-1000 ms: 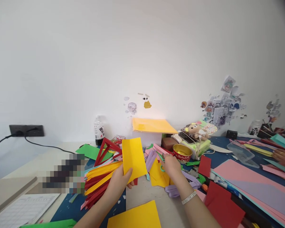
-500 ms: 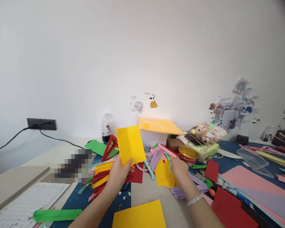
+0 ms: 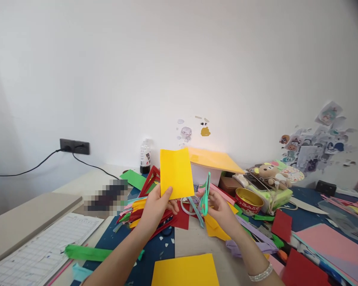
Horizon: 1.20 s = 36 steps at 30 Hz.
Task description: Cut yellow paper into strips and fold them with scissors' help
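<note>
A yellow sheet of paper is held up by my left hand, pinched at its lower edge with the thumb in front. My right hand grips green scissors, their blades pointing up, a short way right of the sheet and apart from it. Another yellow sheet lies flat on the table nearest me. Folded yellow paper pieces lie beneath my right hand. Behind my left hand is a pile of red, orange and green paper strips.
A roll of tape lies between the hands. Farther right stand a round red tin and a plush bear. Coloured sheets are stacked at the right. A bottle and an orange-topped box stand by the wall.
The scissors have been raised from the table pile to an upright position beside the yellow sheet. The view has turned slightly left; the left hand keeps its hold on the sheet.
</note>
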Each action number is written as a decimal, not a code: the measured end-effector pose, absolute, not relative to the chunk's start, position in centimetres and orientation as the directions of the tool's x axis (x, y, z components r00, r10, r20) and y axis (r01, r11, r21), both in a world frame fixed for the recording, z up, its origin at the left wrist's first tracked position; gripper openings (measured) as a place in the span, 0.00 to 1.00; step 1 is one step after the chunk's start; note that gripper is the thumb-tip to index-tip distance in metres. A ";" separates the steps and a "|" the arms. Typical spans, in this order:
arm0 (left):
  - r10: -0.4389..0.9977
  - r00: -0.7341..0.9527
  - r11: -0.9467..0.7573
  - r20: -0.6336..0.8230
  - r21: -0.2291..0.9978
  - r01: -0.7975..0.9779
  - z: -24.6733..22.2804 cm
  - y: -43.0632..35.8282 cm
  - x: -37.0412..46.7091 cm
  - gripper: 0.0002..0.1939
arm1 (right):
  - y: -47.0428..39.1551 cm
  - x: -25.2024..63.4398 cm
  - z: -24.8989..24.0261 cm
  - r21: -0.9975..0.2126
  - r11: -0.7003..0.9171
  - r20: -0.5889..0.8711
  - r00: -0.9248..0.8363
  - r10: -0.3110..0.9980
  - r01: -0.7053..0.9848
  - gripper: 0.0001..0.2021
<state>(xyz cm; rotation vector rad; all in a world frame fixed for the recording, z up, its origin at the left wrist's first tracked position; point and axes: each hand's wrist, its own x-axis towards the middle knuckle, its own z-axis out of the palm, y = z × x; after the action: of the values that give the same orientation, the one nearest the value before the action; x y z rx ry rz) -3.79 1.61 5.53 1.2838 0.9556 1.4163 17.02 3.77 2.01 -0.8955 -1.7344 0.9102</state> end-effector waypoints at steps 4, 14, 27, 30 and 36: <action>0.947 -0.100 -0.311 0.304 0.948 -0.070 5.8 1.2 -4.0 0.16 | 2.9 15.2 1.1 -0.928 0.372 0.330 -0.460 0.824 0.001 0.16; 0.913 -0.055 -0.406 0.405 0.914 -0.006 5.6 0.8 -3.2 0.14 | 2.1 12.3 -1.1 -0.916 0.400 0.324 -0.541 0.776 0.025 0.22; 0.905 -0.041 -0.419 0.423 0.904 0.081 3.9 0.7 -1.9 0.16 | 1.9 11.9 -0.4 -0.906 0.393 0.415 -0.524 0.744 -0.158 0.22; 0.908 -0.055 -0.407 0.415 0.906 0.115 3.9 0.6 -1.8 0.15 | 1.8 11.9 -0.3 -0.911 0.381 0.405 -0.520 0.752 -0.160 0.22; 0.894 -0.109 -0.418 0.435 0.896 0.151 3.9 0.4 -1.6 0.12 | 2.2 12.0 -0.7 -0.917 0.374 0.390 -0.503 0.771 -0.139 0.19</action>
<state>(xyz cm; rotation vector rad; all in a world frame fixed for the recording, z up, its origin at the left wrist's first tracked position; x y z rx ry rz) -1.60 0.42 3.90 1.5616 1.1672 1.5835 11.96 2.16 -0.68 -0.5601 -1.7345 1.2687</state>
